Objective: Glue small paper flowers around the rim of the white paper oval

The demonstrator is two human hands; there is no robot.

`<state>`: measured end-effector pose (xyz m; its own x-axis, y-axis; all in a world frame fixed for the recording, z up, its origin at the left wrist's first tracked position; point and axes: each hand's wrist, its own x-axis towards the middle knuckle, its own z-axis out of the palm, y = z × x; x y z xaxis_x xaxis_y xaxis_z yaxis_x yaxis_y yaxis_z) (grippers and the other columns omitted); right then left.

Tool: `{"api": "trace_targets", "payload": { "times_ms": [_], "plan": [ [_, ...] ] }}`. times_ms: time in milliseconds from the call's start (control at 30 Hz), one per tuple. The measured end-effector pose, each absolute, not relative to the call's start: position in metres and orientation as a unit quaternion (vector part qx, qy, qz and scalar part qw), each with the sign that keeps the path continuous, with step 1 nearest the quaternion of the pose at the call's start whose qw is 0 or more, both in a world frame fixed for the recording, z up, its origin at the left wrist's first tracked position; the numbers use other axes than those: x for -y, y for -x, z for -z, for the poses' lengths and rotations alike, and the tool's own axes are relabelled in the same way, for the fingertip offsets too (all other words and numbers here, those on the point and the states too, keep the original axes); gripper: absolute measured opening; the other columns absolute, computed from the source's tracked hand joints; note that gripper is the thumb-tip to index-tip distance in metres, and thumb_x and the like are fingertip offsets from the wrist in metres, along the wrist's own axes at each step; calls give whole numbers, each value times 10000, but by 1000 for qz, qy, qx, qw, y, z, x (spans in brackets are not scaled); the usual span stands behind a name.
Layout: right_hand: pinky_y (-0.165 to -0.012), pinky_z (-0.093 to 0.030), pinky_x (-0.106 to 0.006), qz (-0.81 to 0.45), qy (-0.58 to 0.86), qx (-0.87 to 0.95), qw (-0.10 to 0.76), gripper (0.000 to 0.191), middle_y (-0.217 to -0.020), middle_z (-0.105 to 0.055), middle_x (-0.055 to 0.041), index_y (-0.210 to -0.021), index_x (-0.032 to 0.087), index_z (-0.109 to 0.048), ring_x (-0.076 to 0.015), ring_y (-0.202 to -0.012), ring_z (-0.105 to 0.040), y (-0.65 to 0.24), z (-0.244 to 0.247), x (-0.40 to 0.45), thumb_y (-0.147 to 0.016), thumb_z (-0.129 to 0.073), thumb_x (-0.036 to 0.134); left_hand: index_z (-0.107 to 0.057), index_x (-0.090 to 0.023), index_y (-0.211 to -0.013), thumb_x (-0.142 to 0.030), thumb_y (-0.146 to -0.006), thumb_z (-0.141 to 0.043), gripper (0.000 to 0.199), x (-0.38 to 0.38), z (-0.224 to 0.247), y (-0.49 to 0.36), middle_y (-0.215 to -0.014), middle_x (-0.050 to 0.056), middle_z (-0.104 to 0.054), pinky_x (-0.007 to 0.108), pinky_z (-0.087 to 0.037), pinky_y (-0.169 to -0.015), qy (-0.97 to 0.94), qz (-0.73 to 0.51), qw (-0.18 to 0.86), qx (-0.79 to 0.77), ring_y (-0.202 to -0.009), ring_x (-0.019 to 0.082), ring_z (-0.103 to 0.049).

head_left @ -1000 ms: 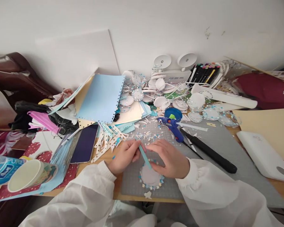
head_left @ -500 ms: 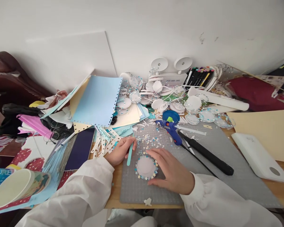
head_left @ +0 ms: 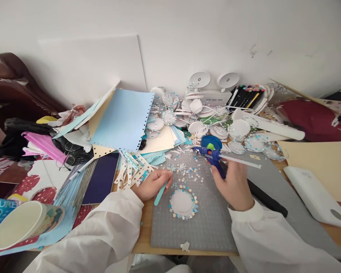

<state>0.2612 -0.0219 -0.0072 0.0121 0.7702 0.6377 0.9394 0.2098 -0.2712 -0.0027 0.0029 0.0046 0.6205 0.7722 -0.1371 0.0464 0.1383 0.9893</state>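
My left hand [head_left: 157,182] is closed on a teal craft stick [head_left: 160,194], which slants down toward the mat's left edge. My right hand [head_left: 235,185] is around the handle of a blue glue gun [head_left: 213,154]; the thumb lies along the handle and the other fingers are partly hidden behind it. A translucent glue stick [head_left: 241,161] pokes out of the gun's back. Between my hands a round white disc [head_left: 183,203], rimmed with small blue and cream stars, lies flat on the grey cutting mat [head_left: 204,231]. Loose star pieces [head_left: 187,171] are scattered beyond it.
A blue tape roll [head_left: 211,142] sits behind the glue gun. Several white discs and star trims pile up along the wall. Blue paper [head_left: 122,119] stands at the left, above a dark blue book [head_left: 100,180]. A paper cup [head_left: 19,225] is front left, a white power bank [head_left: 315,195] right.
My right hand has left the star-rimmed disc and moved up and right to the glue gun's handle. My left hand still holds the craft stick. The whole view has shifted slightly.
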Motion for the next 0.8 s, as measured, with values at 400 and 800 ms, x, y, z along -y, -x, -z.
{"api": "trace_targets", "payload": {
  "times_ms": [400,800],
  "plan": [
    [-643,-456,-400,179,616,710,290,283,-784,-618,-159,-879,103,-567,-284,-728,-588,-249,24,-4,-929,-403,328,-437,-165,-584,-548,-926,-357,520,-2,-1,3,-472,-30,-434,215,-323,-497,-633,-248,647,-344,-448,86,-372],
    [-593,-508,-335,109,634,674,363,207,-730,-668,-81,-848,182,-602,-252,-675,-656,-236,26,10,-794,-561,378,-461,-161,-561,-557,-930,-336,556,-1,-6,2,-487,-14,-455,214,-360,-551,-681,-238,592,-360,-494,98,-413]
  ]
}}
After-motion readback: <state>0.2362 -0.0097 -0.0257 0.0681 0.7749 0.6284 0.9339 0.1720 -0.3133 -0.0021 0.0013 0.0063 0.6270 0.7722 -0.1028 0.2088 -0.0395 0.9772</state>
